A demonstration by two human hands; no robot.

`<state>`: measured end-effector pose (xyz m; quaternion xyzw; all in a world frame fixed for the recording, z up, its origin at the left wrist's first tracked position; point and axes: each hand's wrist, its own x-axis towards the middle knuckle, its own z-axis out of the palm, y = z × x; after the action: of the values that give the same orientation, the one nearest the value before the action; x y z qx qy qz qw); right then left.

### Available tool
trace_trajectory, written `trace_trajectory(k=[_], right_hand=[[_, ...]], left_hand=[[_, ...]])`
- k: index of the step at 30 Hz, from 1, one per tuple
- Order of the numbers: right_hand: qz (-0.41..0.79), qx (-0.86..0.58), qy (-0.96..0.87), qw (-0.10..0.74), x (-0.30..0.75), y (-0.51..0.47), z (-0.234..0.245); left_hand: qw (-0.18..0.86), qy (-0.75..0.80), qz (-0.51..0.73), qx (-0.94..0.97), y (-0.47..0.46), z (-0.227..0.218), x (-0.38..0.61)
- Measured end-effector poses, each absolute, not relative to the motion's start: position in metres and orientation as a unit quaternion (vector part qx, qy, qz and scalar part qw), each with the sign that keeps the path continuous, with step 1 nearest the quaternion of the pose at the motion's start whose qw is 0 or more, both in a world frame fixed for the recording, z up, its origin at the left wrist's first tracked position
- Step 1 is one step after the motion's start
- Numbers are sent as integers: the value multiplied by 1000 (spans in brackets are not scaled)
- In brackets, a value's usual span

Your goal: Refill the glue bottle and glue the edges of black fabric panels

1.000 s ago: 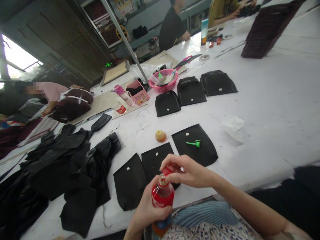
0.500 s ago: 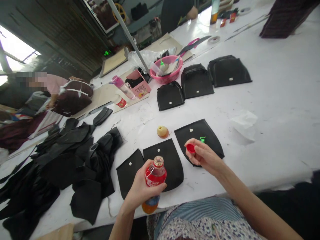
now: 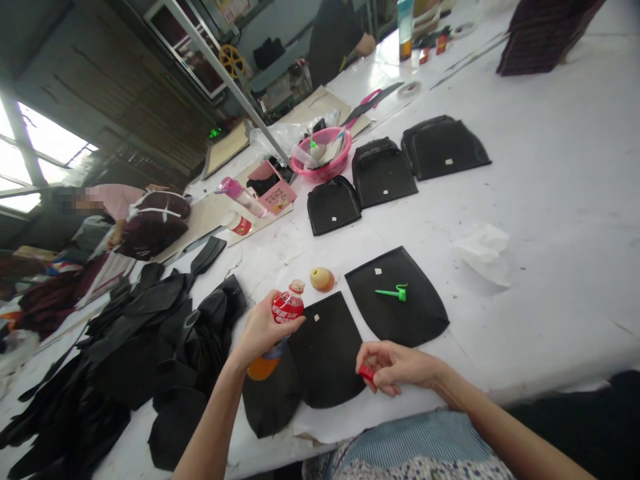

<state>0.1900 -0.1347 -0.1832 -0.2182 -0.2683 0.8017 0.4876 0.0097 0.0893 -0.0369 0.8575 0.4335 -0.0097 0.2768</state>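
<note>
My left hand (image 3: 265, 327) is wrapped round a plastic bottle (image 3: 264, 365) with a red label and orange liquid inside. The bottle is uncapped and leans, its mouth up and to the right, close to a small yellowish round container (image 3: 321, 279) with a hole in it. Between the fingers of my right hand (image 3: 395, 367) is a red bottle cap (image 3: 367, 373), held low over the table near the front. A green nozzle piece (image 3: 395, 293) with a thin spike lies on the right-hand black panel (image 3: 415, 320). Another black panel (image 3: 327, 360) lies between my hands.
Dark cut pieces (image 3: 115, 360) are heaped at left. Three black pieces (image 3: 385, 177) lie in a row farther back. Behind stand a pink basin (image 3: 325, 172), a pink box (image 3: 280, 197) and a drinking bottle (image 3: 245, 198). Crumpled white paper (image 3: 483, 257) lies right. Two other people are beyond.
My left hand has moved left and away from me, tilting the bottle toward the yellowish container. My right hand has drawn back toward me with the cap, uncovering the green piece.
</note>
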Motion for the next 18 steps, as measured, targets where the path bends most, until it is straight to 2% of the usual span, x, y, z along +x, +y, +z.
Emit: trace_trajectory(k=[7, 18], right_hand=[[821, -214, -281, 448, 189, -135, -189], [830, -199, -307, 422, 187, -128, -197]], left_hand=[[137, 439, -85, 884, 124, -51, 25], [45, 416, -155, 895, 137, -44, 41]])
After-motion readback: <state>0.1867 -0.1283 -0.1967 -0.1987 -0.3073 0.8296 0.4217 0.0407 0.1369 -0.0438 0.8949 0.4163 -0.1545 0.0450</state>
